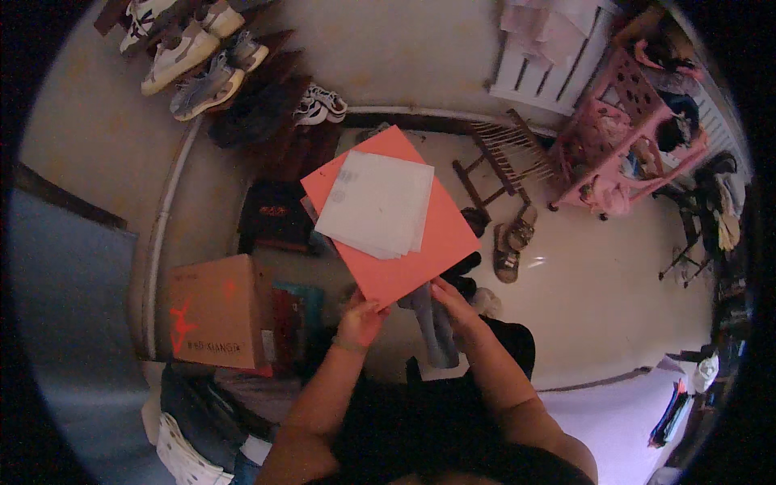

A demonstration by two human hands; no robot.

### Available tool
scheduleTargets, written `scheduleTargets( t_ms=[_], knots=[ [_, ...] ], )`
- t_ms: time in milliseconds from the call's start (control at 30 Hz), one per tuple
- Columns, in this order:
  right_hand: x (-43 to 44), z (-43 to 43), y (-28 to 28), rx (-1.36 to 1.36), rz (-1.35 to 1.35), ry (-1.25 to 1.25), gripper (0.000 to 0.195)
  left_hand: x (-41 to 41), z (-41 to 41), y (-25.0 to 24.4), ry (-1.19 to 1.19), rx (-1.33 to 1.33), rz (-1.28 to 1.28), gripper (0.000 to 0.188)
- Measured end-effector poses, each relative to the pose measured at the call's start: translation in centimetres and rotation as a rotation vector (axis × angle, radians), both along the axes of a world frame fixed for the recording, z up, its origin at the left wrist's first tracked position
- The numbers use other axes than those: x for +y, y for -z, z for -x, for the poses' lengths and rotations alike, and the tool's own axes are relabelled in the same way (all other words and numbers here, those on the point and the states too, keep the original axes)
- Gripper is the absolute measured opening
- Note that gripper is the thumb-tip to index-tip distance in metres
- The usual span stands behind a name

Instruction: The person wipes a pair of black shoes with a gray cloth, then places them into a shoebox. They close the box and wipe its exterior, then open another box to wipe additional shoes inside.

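Both my hands hold a flat, square orange-red piece, a box or board, out in front of me. My left hand [362,321] grips its near left corner, with a bracelet at the wrist. My right hand [451,302] holds the near right edge from beside and below. On top of the orange-red piece [451,239] lie several overlapping white square sheets [379,203] with faint grey marks. Grey cloth [433,333] shows beneath, between my forearms. The underside of the orange-red piece and some of my fingers are hidden.
A cardboard box [212,309] and a black box [276,212] stand left. Shoes [209,79] rest on a wooden rack at upper left. A wooden rack [500,154] and sandals [512,248] lie ahead right. Beyond stands a pink plastic cart [636,85] holding cloth items.
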State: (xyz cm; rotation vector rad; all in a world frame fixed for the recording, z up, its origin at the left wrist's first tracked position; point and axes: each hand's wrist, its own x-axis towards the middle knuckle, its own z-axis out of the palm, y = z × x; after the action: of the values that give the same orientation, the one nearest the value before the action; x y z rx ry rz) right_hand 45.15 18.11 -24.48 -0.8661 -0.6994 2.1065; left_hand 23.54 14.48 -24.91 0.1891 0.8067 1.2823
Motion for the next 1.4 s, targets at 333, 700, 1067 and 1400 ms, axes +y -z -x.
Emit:
scheduleTargets(
  t_ms=[333,700,1067,1400],
  knots=[
    [-8.7,-2.6,-2.8,0.087,0.144,0.281,0.061,-8.4,-5.0,-3.9,0.285,0.031,-0.072,0.043],
    [-13.6,-5.1,-1.6,0.373,0.109,0.474,0.041,-12.4,-4.0,-7.8,0.183,0.629,0.055,0.049],
    [-17.1,-6.2,-3.8,0.222,-0.068,0.394,0.045,-10.6,-0.6,-9.8,-0.037,1.323,-0.247,0.028],
    [-17.7,-6.0,-3.3,0.121,-0.089,0.443,0.050,-11.9,-1.4,-14.7,-0.074,0.889,-0.282,0.012]
  ],
)
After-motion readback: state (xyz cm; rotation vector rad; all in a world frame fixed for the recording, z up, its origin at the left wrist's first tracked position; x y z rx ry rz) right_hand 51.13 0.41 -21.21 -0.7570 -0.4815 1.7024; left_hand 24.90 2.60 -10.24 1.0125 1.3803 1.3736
